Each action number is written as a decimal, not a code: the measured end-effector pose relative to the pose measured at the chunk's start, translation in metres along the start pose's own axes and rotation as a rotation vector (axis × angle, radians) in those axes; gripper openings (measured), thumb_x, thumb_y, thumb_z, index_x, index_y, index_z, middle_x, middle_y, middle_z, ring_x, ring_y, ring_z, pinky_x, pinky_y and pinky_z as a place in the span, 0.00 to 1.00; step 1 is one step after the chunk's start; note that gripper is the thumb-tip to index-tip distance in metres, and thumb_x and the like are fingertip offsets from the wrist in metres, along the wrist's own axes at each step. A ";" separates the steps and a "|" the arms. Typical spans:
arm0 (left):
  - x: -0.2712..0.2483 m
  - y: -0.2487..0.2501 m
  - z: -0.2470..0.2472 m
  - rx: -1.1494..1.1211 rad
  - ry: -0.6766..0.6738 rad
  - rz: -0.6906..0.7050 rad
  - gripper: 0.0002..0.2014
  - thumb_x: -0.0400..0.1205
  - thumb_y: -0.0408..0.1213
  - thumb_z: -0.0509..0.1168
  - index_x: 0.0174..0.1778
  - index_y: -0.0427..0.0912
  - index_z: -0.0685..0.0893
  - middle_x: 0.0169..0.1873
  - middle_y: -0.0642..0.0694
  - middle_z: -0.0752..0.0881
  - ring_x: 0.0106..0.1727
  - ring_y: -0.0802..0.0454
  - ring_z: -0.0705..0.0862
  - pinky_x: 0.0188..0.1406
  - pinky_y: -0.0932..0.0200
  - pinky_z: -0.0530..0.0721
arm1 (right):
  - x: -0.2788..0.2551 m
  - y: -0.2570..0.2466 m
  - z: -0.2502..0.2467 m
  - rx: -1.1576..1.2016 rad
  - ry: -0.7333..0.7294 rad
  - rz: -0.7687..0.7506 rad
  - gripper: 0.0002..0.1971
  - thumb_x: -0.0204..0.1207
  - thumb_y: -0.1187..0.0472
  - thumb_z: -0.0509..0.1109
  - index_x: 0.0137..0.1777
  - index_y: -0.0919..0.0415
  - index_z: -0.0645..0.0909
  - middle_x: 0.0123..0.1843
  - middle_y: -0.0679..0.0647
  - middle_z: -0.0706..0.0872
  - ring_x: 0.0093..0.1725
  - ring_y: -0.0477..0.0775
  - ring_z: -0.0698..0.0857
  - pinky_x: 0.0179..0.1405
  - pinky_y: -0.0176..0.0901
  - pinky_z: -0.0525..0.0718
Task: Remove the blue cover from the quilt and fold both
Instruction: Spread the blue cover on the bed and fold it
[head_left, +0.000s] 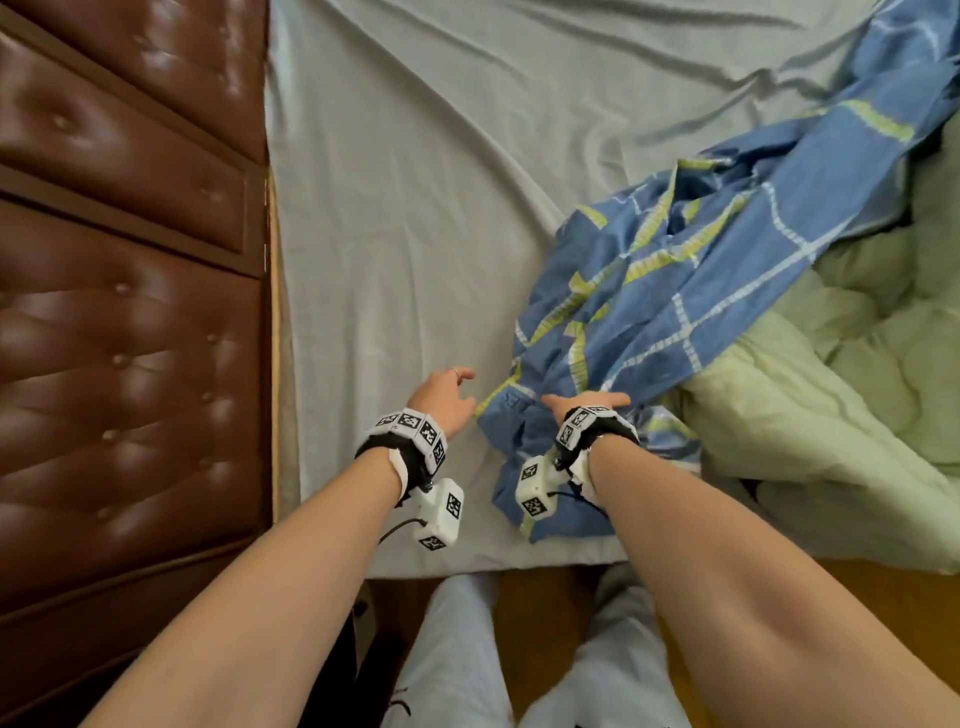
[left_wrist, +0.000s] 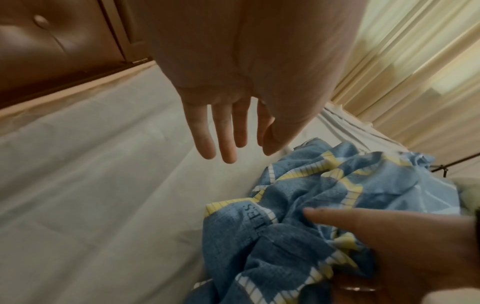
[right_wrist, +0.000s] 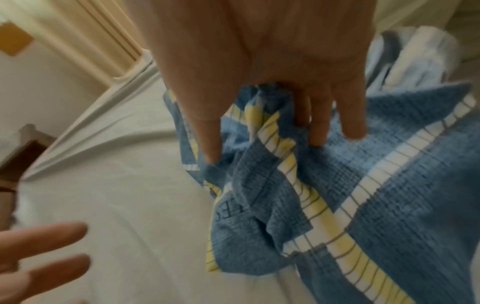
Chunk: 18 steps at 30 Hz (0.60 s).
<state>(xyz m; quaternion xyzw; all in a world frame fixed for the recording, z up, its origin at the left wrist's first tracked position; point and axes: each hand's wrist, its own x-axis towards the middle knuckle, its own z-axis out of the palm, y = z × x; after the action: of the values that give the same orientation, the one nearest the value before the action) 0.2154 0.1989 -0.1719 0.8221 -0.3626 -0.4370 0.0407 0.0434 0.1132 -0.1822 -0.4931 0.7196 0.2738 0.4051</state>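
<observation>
The blue cover (head_left: 675, 270), checked with yellow and white stripes, lies crumpled across the right half of the bed. The pale green quilt (head_left: 831, 389) is bunched beside and under it at the right. My right hand (head_left: 587, 402) sits on the cover's near corner. In the right wrist view a fold of the cover (right_wrist: 389, 185) is gathered between the thumb and fingers of that hand (right_wrist: 265, 148). My left hand (head_left: 449, 395) hovers over the sheet just left of the cover's edge. Its fingers (left_wrist: 228, 127) are straight and hold nothing.
A light grey bedsheet (head_left: 415, 182) covers the mattress. A brown buttoned leather headboard (head_left: 130, 312) runs along the left. Cream curtains (left_wrist: 415, 61) hang beyond the bed. I stand at the near bed edge on a wooden floor (head_left: 545, 597).
</observation>
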 end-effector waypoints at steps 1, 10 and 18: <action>0.010 -0.007 0.001 0.009 -0.011 -0.008 0.24 0.80 0.34 0.64 0.74 0.47 0.76 0.71 0.42 0.78 0.68 0.44 0.80 0.70 0.53 0.75 | 0.000 -0.001 0.000 -0.103 0.016 -0.064 0.26 0.83 0.49 0.64 0.78 0.56 0.66 0.75 0.63 0.73 0.73 0.67 0.73 0.69 0.58 0.72; 0.066 0.017 0.050 0.003 -0.202 -0.153 0.39 0.78 0.43 0.71 0.83 0.39 0.61 0.76 0.32 0.71 0.74 0.33 0.73 0.72 0.45 0.74 | 0.007 0.118 -0.064 -0.108 0.199 0.274 0.30 0.84 0.39 0.57 0.81 0.56 0.67 0.80 0.56 0.71 0.78 0.62 0.72 0.74 0.59 0.68; 0.084 0.054 0.105 -0.085 -0.473 -0.162 0.21 0.77 0.37 0.75 0.62 0.31 0.77 0.39 0.33 0.85 0.27 0.44 0.82 0.20 0.58 0.81 | 0.014 0.174 -0.082 0.588 0.523 0.476 0.27 0.87 0.66 0.54 0.83 0.73 0.52 0.82 0.70 0.62 0.79 0.68 0.66 0.75 0.58 0.65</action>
<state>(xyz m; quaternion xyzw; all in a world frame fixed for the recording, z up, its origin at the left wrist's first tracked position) 0.1361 0.1322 -0.2737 0.7210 -0.2761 -0.6339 -0.0460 -0.1470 0.1041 -0.1522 -0.2310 0.9380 0.0097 0.2583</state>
